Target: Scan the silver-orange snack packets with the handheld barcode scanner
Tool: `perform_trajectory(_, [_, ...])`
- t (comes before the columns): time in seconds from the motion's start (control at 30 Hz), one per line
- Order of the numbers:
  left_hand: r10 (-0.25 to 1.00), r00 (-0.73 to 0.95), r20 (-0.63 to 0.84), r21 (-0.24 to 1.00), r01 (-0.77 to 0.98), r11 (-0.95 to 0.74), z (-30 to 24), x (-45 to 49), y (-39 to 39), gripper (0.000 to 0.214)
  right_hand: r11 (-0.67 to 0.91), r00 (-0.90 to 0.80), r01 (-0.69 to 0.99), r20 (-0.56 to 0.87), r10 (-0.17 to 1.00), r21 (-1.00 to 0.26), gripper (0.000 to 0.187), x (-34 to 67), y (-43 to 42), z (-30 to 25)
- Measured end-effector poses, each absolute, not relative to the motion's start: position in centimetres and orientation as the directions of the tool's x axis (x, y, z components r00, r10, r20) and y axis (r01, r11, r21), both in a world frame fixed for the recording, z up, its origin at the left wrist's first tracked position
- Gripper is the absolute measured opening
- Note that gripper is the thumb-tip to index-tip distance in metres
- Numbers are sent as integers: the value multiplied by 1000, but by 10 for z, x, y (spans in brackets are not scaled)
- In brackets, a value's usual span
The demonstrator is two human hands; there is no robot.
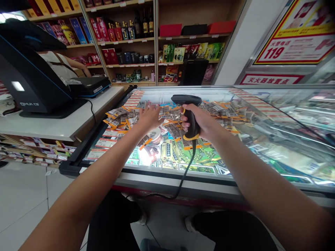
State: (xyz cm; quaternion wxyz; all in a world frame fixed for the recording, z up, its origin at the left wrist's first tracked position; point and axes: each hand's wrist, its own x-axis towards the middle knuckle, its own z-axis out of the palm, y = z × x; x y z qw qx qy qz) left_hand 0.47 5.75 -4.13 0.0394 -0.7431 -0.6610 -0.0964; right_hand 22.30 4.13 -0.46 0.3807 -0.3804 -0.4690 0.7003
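My right hand (202, 122) is closed around the handle of a black barcode scanner (188, 111) with orange trim, its head pointing away over a glass display counter (162, 174). A black cable (183, 177) hangs from the scanner down past the counter's front edge. My left hand (149, 116) is stretched out with fingers spread, resting on or just above a heap of small packets (125, 116) with orange labels lying on the glass. It holds nothing.
A black checkout terminal (28, 83) and a flat device (90, 85) stand on the white counter (60, 122) at left, with a person behind them. Shelves of bottles and boxes (125, 38) line the back wall. Packaged goods show under the glass.
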Motion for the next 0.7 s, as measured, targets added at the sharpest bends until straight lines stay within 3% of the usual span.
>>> perform_trajectory(0.17, [959, 145, 244, 13, 988, -153, -53, 10, 79, 49, -260, -455, -176, -156, 877, -949, 25, 224, 44, -8])
perform_trajectory(0.27, [940, 177, 292, 83, 974, -210, -54, 4, 85, 48, -263, -453, -190, -153, 878, -946, 23, 224, 43, -6])
perform_trajectory(0.4, [860, 122, 495, 350, 878, -326, -43, -17, 86, 38, -240, -456, -165, -142, 878, -957, 24, 224, 42, -3])
perform_trajectory(0.5, [788, 97, 608, 548, 667, -505, -30, -39, 80, 31, -284, -552, -75, -197, 810, -956, 28, 228, 43, -2])
perform_trajectory(0.57, [804, 113, 583, 681, 471, -560, -23, -52, 73, 22, -313, -624, 11, -251, 740, -950, 31, 231, 44, -2])
perform_trajectory(0.7, [877, 194, 439, 872, 143, -468, -16, -69, 61, 6, -304, -718, 113, -289, 633, -946, 32, 237, 47, -3])
